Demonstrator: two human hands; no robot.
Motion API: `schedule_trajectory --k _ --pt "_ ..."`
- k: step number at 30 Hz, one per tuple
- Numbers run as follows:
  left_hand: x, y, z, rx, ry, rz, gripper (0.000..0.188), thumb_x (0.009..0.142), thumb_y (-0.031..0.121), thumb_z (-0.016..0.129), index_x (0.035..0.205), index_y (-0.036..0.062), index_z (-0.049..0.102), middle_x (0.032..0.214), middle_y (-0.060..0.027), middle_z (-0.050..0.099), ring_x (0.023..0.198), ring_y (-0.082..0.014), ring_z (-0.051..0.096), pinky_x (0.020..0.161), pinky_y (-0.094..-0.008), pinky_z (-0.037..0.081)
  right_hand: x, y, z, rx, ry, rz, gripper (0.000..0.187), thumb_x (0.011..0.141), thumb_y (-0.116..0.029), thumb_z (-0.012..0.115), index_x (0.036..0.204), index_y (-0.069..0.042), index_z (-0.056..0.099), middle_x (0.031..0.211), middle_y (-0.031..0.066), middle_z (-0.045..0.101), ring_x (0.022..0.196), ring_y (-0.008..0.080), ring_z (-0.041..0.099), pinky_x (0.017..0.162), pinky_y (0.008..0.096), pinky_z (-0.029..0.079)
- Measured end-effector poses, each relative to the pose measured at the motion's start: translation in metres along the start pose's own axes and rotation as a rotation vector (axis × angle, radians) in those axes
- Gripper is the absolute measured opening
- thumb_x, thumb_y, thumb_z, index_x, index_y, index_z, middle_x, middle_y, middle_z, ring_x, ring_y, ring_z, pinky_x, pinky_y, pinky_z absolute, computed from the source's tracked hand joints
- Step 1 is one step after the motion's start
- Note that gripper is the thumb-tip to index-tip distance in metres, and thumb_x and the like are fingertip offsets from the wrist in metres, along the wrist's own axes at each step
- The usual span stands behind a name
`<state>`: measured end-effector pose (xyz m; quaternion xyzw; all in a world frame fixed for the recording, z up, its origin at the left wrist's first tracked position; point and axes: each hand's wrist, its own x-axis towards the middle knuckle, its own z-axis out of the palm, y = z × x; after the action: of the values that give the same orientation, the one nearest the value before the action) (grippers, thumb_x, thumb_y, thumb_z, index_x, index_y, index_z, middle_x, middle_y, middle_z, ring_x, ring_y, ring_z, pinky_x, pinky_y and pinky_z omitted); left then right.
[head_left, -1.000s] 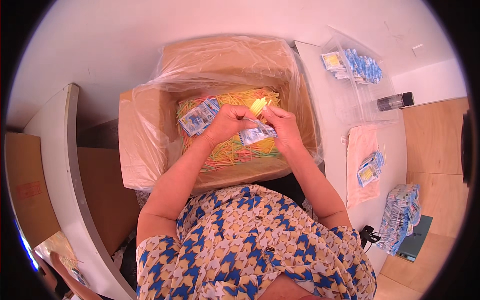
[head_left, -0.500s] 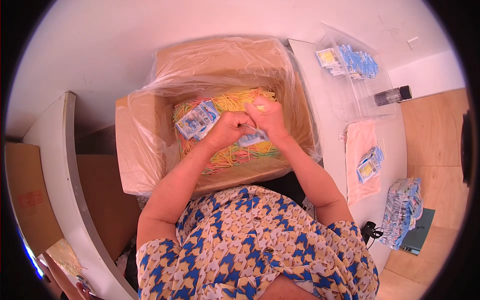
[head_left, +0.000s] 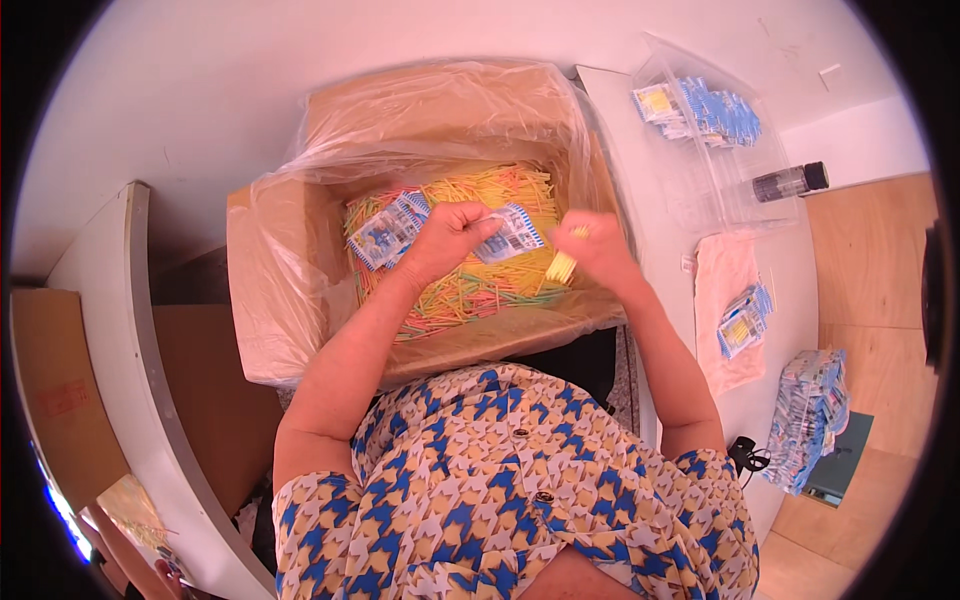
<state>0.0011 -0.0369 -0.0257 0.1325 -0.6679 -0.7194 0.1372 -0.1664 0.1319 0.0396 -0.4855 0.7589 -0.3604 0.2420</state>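
Over a plastic-lined cardboard box (head_left: 270, 290), my left hand (head_left: 452, 240) is closed on a small blue-and-white packet (head_left: 512, 236), which looks flat. To its right, my right hand (head_left: 598, 245) grips a bundle of short yellow sticks (head_left: 563, 265); its fingers are a little blurred. Loose thin sticks (head_left: 480, 305) in yellow, pink and green cover the bottom of the box. Several more blue-and-white packets (head_left: 385, 235) lie on the sticks, left of my left hand.
On the white table at right stand a clear plastic bin (head_left: 700, 190) with many packets and a dark-capped bottle (head_left: 790, 182). A pink cloth (head_left: 715, 270) bears a few filled packets (head_left: 742, 328). Nearer lies a stack of packets (head_left: 806, 420). Another person's arm (head_left: 120, 550) shows at lower left.
My hands have moved apart: the right one has gone right with the yellow sticks, now plainly visible. The packet in my left hand has turned and points to the right.
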Motion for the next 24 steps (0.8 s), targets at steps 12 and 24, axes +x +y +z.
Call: schedule_trajectory --k 12,24 --pt "-0.001 0.01 0.005 -0.189 -0.057 -0.013 0.015 0.082 0.005 0.068 0.096 0.0007 0.07 0.084 -0.0003 0.068 0.077 -0.0053 0.057 0.073 -0.0211 0.048 0.035 -0.05 -0.002 0.467 -0.022 0.303 0.021 0.084 -0.02 0.067 0.07 -0.008 0.057 0.058 -0.0031 0.05 0.045 0.0021 0.042 0.036 0.0203 0.027" --pt "-0.004 0.009 0.001 -0.286 -0.09 -0.082 0.018 0.088 0.015 0.065 0.099 0.002 0.07 0.086 0.0027 0.066 0.078 -0.0037 0.055 0.073 -0.0218 0.046 0.027 -0.069 0.008 -0.233 0.083 -0.304 0.021 0.08 -0.017 0.069 0.09 -0.001 0.06 0.075 0.0075 0.059 0.064 0.0157 0.054 0.06 0.0277 0.045"
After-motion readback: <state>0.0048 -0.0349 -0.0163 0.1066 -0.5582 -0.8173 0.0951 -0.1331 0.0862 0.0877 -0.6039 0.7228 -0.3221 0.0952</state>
